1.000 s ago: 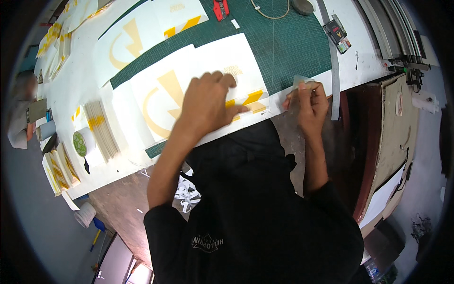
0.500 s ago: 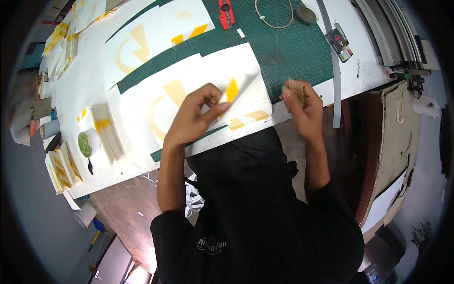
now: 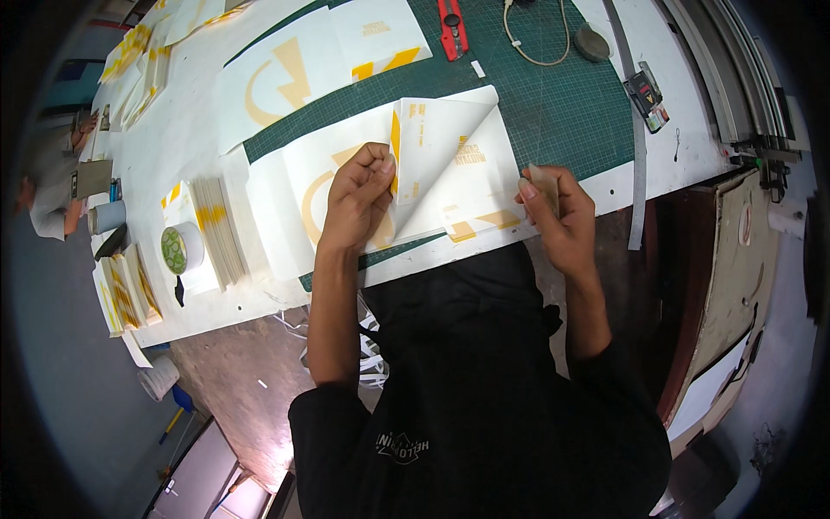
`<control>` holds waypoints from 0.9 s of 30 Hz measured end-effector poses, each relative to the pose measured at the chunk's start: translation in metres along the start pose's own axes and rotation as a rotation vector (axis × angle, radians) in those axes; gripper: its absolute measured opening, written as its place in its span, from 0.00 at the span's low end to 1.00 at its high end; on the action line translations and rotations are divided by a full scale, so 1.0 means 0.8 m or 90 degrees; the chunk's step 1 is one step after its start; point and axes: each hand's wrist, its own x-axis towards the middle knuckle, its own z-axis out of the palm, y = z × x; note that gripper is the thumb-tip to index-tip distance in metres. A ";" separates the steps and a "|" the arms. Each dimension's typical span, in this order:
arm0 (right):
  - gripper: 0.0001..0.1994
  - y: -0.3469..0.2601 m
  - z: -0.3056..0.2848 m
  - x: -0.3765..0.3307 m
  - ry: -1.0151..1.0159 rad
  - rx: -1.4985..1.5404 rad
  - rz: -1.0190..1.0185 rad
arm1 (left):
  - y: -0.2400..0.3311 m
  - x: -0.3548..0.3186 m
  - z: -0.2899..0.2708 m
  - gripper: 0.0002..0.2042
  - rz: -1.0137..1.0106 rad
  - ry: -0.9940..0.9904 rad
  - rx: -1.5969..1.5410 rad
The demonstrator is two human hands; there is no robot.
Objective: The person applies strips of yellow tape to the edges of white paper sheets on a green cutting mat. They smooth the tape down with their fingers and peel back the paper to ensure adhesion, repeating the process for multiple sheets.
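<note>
The left hand [image 3: 359, 199] pinches the lifted edge of a white flap [image 3: 445, 160], thumb and fingers closed on it near its left end, over the yellow-printed sheet [image 3: 294, 186] that lies flat on the green mat [image 3: 562, 112]. The flap is folded back off the sheet, and from the pinch it spreads toward two and three o'clock; its fold line runs roughly from the left hand down toward four o'clock, ending near the right hand [image 3: 562, 216]. Its free corner points up to about one o'clock. The right hand sits at the sheet's lower right corner, just beside the table edge, fingers curled around a small flat pale piece [image 3: 545, 186] held upright; whether that piece touches the sheet I cannot tell. So the left hand is the one on the flap, and the right hand stands at the far end of the fold, about four o'clock from the pinch. Up the mat at twelve o'clock lies a red knife [image 3: 450, 26], well apart from both hands. A tape roll [image 3: 181, 249] rests at nine o'clock beside a stack of sheets [image 3: 216, 233].
</note>
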 end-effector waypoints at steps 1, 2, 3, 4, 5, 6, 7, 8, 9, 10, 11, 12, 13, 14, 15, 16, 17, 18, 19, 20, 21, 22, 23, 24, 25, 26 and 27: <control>0.10 -0.001 0.000 0.000 -0.008 0.008 0.012 | 0.000 0.000 0.000 0.04 0.000 0.000 -0.003; 0.10 -0.001 0.000 -0.001 -0.016 0.016 0.023 | 0.001 -0.001 0.001 0.04 0.000 -0.001 -0.006; 0.10 -0.001 0.000 -0.001 -0.022 0.005 0.024 | 0.001 -0.001 0.002 0.04 0.000 -0.001 -0.009; 0.10 0.001 0.000 -0.002 -0.028 -0.005 0.024 | 0.001 -0.001 0.003 0.05 0.003 -0.003 -0.014; 0.10 0.002 0.000 -0.002 -0.033 -0.016 0.025 | 0.001 0.000 0.004 0.05 0.005 -0.005 -0.020; 0.10 0.002 0.001 -0.003 -0.034 -0.009 0.028 | 0.001 0.001 0.004 0.05 0.007 -0.007 -0.025; 0.10 0.003 0.001 -0.003 -0.035 -0.002 0.030 | 0.000 0.001 0.004 0.05 0.007 -0.009 -0.023; 0.10 0.004 0.002 -0.004 -0.035 0.005 0.032 | 0.000 0.001 0.002 0.05 0.007 -0.011 -0.021; 0.10 0.004 0.003 -0.003 -0.040 0.005 0.035 | 0.000 0.001 0.001 0.05 0.007 -0.013 -0.020; 0.10 0.003 0.003 -0.003 -0.046 0.003 0.037 | -0.001 0.001 0.002 0.05 0.007 -0.008 -0.017; 0.10 0.003 0.003 -0.002 -0.052 0.001 0.039 | -0.001 0.001 0.002 0.05 0.006 -0.003 -0.015; 0.10 0.003 0.001 -0.003 -0.054 -0.009 0.040 | -0.001 0.001 0.003 0.05 0.006 0.001 -0.013; 0.10 0.003 0.001 -0.001 -0.057 -0.019 0.037 | 0.003 0.003 0.007 0.06 0.009 0.020 -0.015; 0.10 0.003 0.001 -0.001 -0.059 -0.029 0.034 | 0.007 0.002 0.012 0.06 0.013 0.038 -0.018; 0.10 0.003 -0.001 -0.004 -0.053 -0.035 0.041 | 0.013 -0.001 0.018 0.06 0.016 0.055 -0.022; 0.10 0.005 -0.002 -0.006 -0.050 -0.038 0.038 | 0.026 -0.004 0.020 0.06 0.072 0.095 -0.024; 0.10 0.005 -0.004 -0.003 -0.048 -0.038 0.033 | 0.046 -0.009 0.019 0.07 0.131 0.136 -0.025; 0.10 0.005 -0.006 0.000 -0.044 -0.031 0.040 | 0.070 -0.011 0.017 0.07 0.190 0.176 -0.028; 0.11 0.003 -0.005 0.001 -0.042 -0.026 0.046 | 0.101 -0.016 0.007 0.07 0.290 0.201 0.015; 0.11 0.003 -0.005 0.000 -0.038 -0.022 0.055 | 0.133 -0.022 -0.005 0.07 0.386 0.225 0.057; 0.11 0.002 -0.005 0.000 -0.033 -0.007 0.051 | 0.171 -0.025 -0.014 0.07 0.487 0.255 0.094; 0.11 0.003 -0.006 0.000 -0.030 -0.010 0.045 | 0.206 -0.021 -0.014 0.07 0.586 0.285 0.128; 0.11 0.005 -0.005 0.000 -0.033 -0.010 0.039 | 0.241 -0.023 0.006 0.07 0.669 0.317 0.161; 0.11 0.004 -0.007 -0.001 -0.028 -0.014 0.033 | 0.276 -0.020 0.025 0.07 0.749 0.343 0.187; 0.10 0.001 -0.006 -0.002 -0.026 -0.008 0.032 | 0.303 -0.012 0.042 0.06 0.847 0.400 0.355; 0.10 0.000 -0.004 -0.004 -0.027 -0.003 0.029 | 0.322 -0.002 0.054 0.06 0.936 0.460 0.531; 0.10 0.001 -0.004 -0.005 -0.027 0.003 0.024 | 0.334 0.019 0.059 0.05 0.981 0.410 0.599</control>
